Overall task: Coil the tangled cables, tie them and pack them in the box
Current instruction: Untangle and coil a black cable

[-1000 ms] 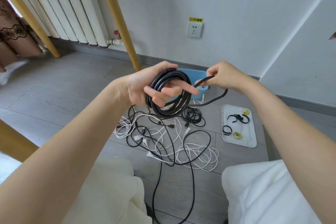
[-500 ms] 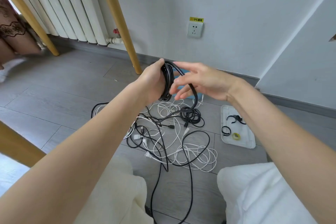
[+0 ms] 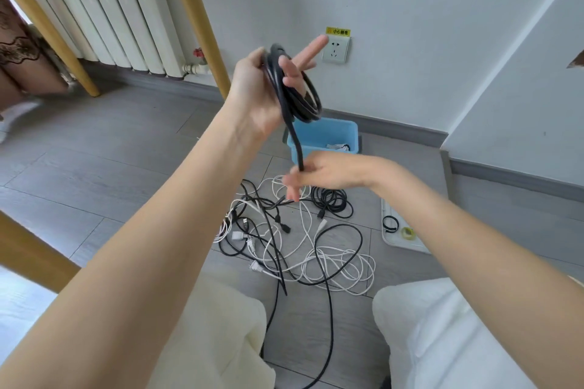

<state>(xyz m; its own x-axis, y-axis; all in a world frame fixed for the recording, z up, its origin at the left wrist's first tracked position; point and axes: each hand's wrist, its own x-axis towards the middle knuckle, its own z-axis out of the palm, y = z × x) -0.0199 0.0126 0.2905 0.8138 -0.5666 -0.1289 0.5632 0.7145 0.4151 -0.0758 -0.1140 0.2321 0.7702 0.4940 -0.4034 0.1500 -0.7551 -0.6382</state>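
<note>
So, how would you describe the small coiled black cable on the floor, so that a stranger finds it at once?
Start at the blue plastic box by the wall, below the white wall socket. Just in front of it, beside the white flat tray, lies the small coiled black cable. Unlike the loose tangle of black and white cables next to it, it forms a neat round coil.

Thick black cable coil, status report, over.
Left hand grips thick black cable coil. Right hand pinches its loose tail. Blue plastic box unobstructed beyond.

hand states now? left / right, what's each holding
Left hand: holds the coiled black cable, index and middle fingers straight.
Right hand: pinches the same cable's loose tail below the coil.
</note>
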